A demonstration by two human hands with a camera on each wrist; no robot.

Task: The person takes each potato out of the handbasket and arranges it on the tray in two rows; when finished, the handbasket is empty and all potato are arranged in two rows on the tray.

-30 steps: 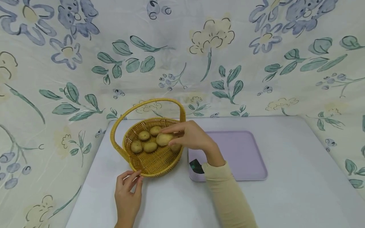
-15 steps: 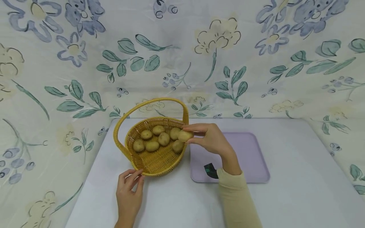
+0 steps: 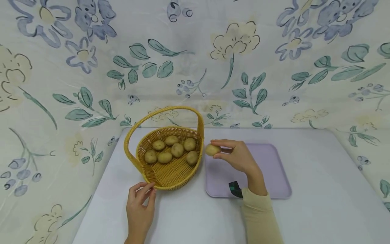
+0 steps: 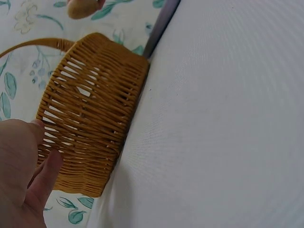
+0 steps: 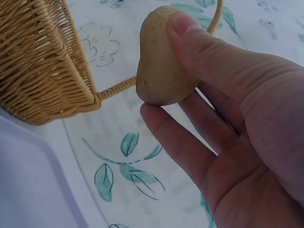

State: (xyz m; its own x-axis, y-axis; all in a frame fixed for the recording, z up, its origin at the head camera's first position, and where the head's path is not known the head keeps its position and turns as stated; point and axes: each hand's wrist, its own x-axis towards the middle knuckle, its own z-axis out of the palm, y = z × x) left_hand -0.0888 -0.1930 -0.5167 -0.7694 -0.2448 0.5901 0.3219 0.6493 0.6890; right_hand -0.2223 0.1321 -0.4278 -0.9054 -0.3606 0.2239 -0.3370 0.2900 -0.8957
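My right hand (image 3: 240, 157) pinches a potato (image 3: 213, 150) between thumb and fingertips, just right of the basket, above the left edge of a lilac tray (image 3: 281, 176). In the right wrist view the held potato (image 5: 161, 61) looks smooth, tan and lightly speckled. My left hand (image 3: 141, 208) grips the near rim of a yellow wicker basket (image 3: 179, 185); in the left wrist view its thumb lies against the basket's woven outer wall (image 4: 90, 114). Several potatoes, one of them a round potato (image 3: 177, 150), lie in the back half of the basket.
The basket's tall arched handle (image 3: 164, 109) rises over its back left side. A white table (image 3: 195, 220) carries basket and tray, with a floral cloth (image 3: 195, 51) hanging behind. A dark device (image 3: 235, 189) sits at my right wrist by the beige sleeve (image 3: 259, 213).
My right hand has lifted the potato out of the basket and carried it right, past the rim to the tray's left edge. The left hand has stayed on the basket's rim.
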